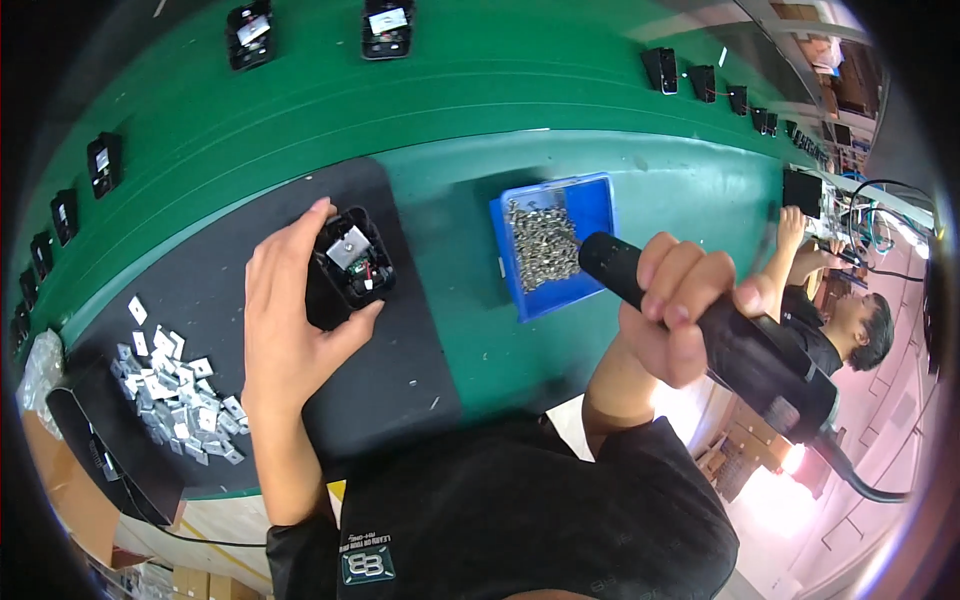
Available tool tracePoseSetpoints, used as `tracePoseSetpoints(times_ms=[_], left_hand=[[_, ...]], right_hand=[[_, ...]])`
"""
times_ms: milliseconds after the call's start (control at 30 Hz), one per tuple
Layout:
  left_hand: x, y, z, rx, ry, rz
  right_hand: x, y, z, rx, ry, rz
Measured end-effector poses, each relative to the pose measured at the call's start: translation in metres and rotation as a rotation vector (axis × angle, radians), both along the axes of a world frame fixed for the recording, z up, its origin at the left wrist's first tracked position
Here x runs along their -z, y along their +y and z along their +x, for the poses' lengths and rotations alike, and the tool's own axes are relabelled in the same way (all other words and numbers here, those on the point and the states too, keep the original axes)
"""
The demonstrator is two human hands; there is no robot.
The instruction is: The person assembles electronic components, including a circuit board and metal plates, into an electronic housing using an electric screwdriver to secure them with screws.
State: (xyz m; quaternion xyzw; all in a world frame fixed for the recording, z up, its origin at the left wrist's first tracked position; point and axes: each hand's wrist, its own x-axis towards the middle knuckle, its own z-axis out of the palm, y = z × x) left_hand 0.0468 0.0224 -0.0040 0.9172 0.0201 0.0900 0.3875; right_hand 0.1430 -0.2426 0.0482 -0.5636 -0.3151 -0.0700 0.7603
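My left hand [290, 320] grips a small black plastic housing [380, 258] on the black mat, fingertips at its far end and thumb at its near end. Inside the housing lie a silvery square metal plate [349, 247] with a hole or screw at its middle and a bit of green circuit board with wires. My right hand [685, 305] is closed around a black corded electric screwdriver [755, 350]. Its nose points left, over a blue bin [598, 205] of small metal screws [542, 245]; whether the bit touches them I cannot tell.
Loose metal plates [185, 395] lie heaped on the black mat [420, 360] at left, beside a black box-like case [110, 440]. More black housings [388, 28] line the green belt [480, 90] beyond. A co-worker [850, 325] sits at right.
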Motion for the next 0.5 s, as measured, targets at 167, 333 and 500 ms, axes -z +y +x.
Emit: tracePoseSetpoints(times_ms=[167, 333, 500], left_hand=[[-0.003, -0.027, 0.058, 0.082, -0.033, -0.023], [-0.004, -0.056, 0.132, 0.211, -0.186, 0.026], [0.015, -0.069, 0.198, 0.226, -0.304, 0.055]], right_hand=[[0.026, -0.023, 0.019, 0.075, -0.089, -0.112], [0.042, -0.02, 0.036, 0.056, -0.107, -0.148], [0.038, -0.016, 0.034, 0.001, -0.122, -0.121]])
